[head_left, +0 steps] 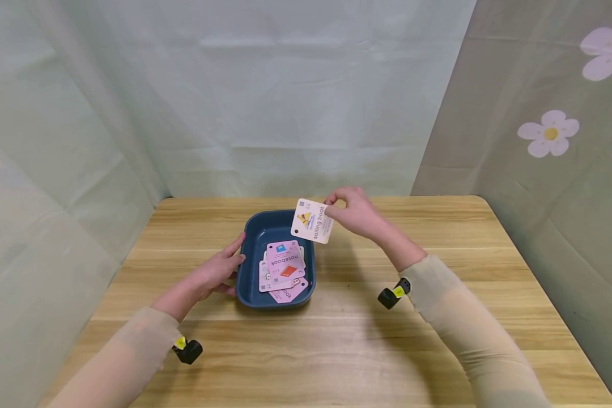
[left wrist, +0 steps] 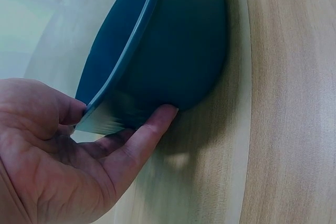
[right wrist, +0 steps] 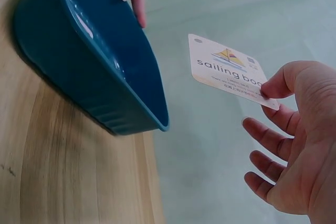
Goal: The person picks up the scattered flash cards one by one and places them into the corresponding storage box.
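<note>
A white flashcard (head_left: 313, 221) printed "sailing boat" hangs above the far right part of a dark blue bin (head_left: 241, 294). My right hand (head_left: 356, 212) pinches it by one edge between thumb and forefinger; in the right wrist view the other fingers spread apart below the card (right wrist: 223, 66). At the bin's left side, my left hand (head_left: 219, 272) holds the wall, with the thumb at the rim and the fingers against the outside, as the left wrist view shows. Inside the bin lie several overlapping cards, the top one a pink "notebook" card (head_left: 285, 260).
The bin stands on a wooden table (head_left: 336, 351), towards its far edge. Pale curtains (head_left: 296, 102) hang behind the table and at both sides. A black wrist camera (head_left: 187, 351) sits below the left sleeve, another camera (head_left: 394, 293) beside the right.
</note>
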`<state>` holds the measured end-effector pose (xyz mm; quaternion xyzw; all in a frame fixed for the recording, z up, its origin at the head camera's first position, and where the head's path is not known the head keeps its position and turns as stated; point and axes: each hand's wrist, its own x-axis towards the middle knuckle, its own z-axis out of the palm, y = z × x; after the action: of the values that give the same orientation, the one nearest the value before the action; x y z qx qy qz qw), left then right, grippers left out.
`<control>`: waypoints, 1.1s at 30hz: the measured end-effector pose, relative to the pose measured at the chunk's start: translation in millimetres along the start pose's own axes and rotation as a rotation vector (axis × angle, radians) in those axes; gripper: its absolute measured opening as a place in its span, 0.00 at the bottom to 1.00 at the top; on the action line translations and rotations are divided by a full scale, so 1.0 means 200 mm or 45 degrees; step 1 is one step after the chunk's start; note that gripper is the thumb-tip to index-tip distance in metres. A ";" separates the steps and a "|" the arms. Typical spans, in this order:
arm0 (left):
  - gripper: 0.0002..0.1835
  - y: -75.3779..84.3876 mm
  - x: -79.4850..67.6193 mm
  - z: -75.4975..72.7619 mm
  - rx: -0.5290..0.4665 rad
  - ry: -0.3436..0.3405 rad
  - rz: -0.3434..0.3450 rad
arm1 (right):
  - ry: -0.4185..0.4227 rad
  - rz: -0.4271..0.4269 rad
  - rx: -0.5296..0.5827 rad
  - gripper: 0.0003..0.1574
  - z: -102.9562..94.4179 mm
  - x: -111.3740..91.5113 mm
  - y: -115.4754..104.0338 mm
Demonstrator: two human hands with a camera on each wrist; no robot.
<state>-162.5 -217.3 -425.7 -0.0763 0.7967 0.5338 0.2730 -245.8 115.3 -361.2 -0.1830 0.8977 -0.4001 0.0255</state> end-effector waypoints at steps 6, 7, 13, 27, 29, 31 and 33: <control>0.35 0.00 0.00 0.00 0.002 0.000 -0.003 | -0.016 -0.012 0.003 0.09 0.03 0.01 -0.02; 0.35 0.00 0.00 0.00 0.002 0.000 -0.002 | -0.015 -0.015 0.004 0.08 0.03 0.01 -0.03; 0.35 -0.01 0.00 0.00 0.006 -0.002 0.003 | -0.019 -0.039 0.012 0.09 0.06 0.02 -0.05; 0.35 -0.01 0.00 0.00 0.001 -0.002 -0.009 | -0.035 -0.061 0.007 0.09 0.11 0.05 -0.09; 0.35 -0.01 0.00 0.00 0.002 0.000 -0.011 | -0.039 -0.068 0.009 0.08 0.12 0.06 -0.10; 0.35 -0.01 0.00 0.00 0.006 0.000 -0.010 | -0.041 -0.076 0.010 0.08 0.13 0.06 -0.11; 0.35 0.00 0.00 0.00 0.009 0.000 -0.010 | -0.043 -0.079 0.016 0.07 0.14 0.06 -0.12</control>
<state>-162.7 -217.3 -427.0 -0.0784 0.7983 0.5298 0.2754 -245.2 77.2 -361.4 -0.2172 0.8885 -0.4031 0.0295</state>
